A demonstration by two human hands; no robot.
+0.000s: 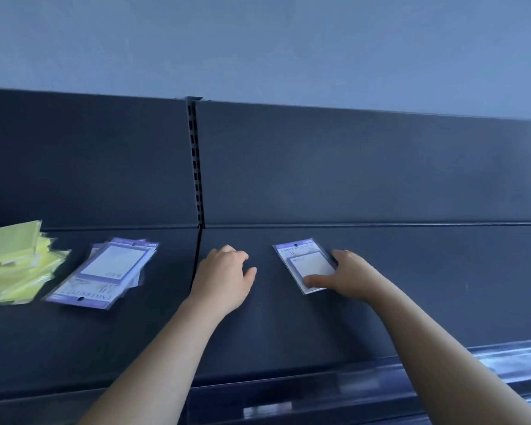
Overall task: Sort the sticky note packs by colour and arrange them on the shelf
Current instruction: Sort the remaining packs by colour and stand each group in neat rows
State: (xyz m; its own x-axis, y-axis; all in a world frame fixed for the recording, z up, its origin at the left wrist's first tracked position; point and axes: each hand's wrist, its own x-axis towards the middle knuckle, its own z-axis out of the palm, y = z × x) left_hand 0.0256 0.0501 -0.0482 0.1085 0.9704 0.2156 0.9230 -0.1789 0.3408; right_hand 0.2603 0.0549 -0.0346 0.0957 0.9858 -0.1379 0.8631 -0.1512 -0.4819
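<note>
Pinching purple pack [301,256], right hand [347,277]; left hand [224,276] fingers [239,256] loose, empty; yellow stack [19,265] cropped.

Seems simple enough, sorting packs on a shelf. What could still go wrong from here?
1. The right hand holds a lone purple pack far from the purple pile, across the seam in the shelf. If it is left there, purple would sit in two places.
2. The yellow pile is loosely splayed close beside the fanned purple pile. A nudge could slide packs together and mix the colours.
</note>
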